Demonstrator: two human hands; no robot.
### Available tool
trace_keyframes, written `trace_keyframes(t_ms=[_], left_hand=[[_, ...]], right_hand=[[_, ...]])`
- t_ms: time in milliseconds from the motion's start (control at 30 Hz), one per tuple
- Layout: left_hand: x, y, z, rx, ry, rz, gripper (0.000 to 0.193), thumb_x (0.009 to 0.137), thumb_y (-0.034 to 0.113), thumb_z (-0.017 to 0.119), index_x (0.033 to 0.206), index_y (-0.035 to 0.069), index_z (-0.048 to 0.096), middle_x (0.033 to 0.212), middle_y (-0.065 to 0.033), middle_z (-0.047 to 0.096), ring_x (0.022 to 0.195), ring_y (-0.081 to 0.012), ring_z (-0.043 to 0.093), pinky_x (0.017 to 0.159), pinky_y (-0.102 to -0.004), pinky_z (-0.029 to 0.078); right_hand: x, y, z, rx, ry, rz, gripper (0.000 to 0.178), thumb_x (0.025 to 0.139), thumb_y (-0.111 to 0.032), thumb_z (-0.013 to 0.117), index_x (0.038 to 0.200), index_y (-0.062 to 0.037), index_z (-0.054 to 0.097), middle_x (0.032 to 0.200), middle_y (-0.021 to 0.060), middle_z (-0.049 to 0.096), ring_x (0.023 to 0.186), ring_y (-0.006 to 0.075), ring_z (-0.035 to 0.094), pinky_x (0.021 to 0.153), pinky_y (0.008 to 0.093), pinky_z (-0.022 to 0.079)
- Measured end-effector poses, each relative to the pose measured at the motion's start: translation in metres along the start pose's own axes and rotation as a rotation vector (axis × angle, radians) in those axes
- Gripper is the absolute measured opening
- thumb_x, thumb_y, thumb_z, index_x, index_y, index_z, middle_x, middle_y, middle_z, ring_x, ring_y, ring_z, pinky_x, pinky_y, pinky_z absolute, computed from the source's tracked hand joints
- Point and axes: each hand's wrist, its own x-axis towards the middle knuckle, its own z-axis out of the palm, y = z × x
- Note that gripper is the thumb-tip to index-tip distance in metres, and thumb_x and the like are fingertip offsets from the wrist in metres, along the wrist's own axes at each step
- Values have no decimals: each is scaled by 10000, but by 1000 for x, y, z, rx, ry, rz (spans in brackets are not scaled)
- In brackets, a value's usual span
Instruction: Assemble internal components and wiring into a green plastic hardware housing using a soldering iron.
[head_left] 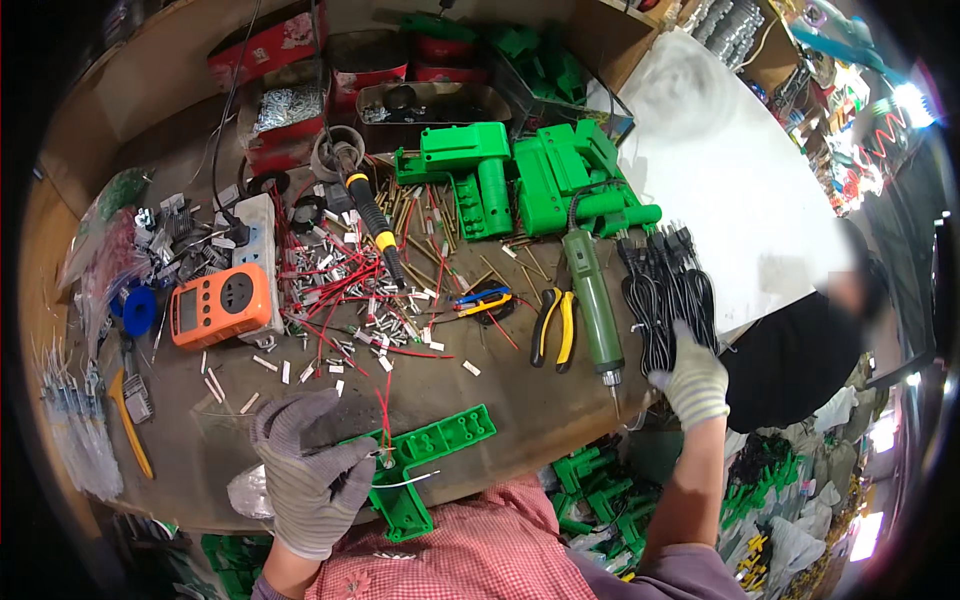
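Observation:
My left hand (318,475), in a grey-striped glove, is curled at the near edge of the bench. Its thumb and fingertips close on the left end of a green gun-shaped plastic housing half (440,437), open side up. Red wires (386,405) rise from the housing beside my thumb, and a white wire (408,481) lies across its handle. My gloved right hand (697,385) reaches to the right, its fingers and thumb closed round the lower end of a bundle of black power cords (652,300). Left of the cords stands a green electric screwdriver (593,300).
Yellow-black pliers (553,328), a soldering iron (372,215) and an orange meter (222,305) lie on the bench among loose wired parts. More green housings (565,180) and red bins (368,68) stand behind. A person in black (800,350) sits at the right.

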Motion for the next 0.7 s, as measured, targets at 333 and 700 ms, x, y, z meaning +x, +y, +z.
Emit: trace_keyframes(t_ms=[333, 700], left_hand=[[-7, -6, -24, -66, -39, 35, 568, 673, 361, 786, 1181, 144, 653, 1214, -123, 578, 1122, -349, 509, 985, -506, 356], [-33, -27, -45, 218, -395, -12, 744, 597, 448, 807, 1257, 154, 631, 1082, -70, 632, 1028, -291, 561, 938, -467, 394]], right_hand=[[17, 54, -75, 1400, 591, -494, 500, 905, -224, 692, 1315, 30, 560, 739, -56, 502, 560, 19, 405, 505, 165, 301], [-8, -94, -77, 1893, 132, -655, 509, 915, -217, 700, 1333, 10, 518, 893, 7, 570, 605, 38, 453, 533, 167, 366]])
